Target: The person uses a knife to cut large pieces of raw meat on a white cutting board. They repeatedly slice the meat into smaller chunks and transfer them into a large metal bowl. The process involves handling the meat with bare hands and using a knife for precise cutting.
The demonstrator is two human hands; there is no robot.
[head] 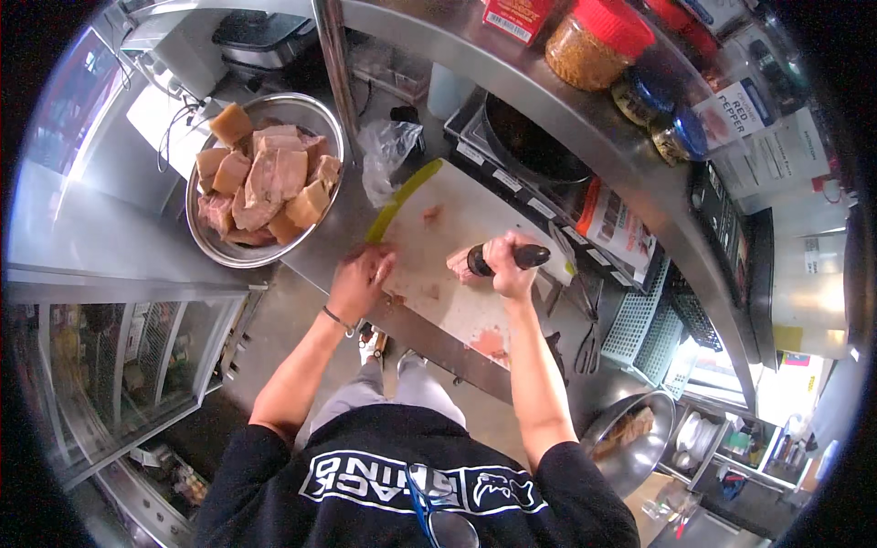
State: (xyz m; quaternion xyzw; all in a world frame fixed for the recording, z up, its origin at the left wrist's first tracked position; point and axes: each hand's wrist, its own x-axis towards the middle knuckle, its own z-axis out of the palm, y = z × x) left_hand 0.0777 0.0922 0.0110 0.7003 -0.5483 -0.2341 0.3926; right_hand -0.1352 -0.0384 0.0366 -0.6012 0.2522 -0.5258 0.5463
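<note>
My right hand (512,264) is closed around the black handle of a kitchen tool (532,256). Its dark round head (477,261) is against a chunk of raw pork (459,264) on the white cutting board (411,257); the working tip is hidden. My left hand (361,282) hovers at or rests on the board's near left edge, fingers loosely bent and blurred, with nothing visible in it. Pinkish scraps and wet stains mark the board, and a yellow-green strip (405,198) runs along its left side.
Left of the board, a metal bowl (266,259) is heaped with pork chunks (270,178). Another metal bowl (649,449) with meat sits lower right. Metal tongs (586,351) lie right of the board. Behind it are a dark pan (527,140), a plastic bag (384,154) and an overhead spice shelf (466,58).
</note>
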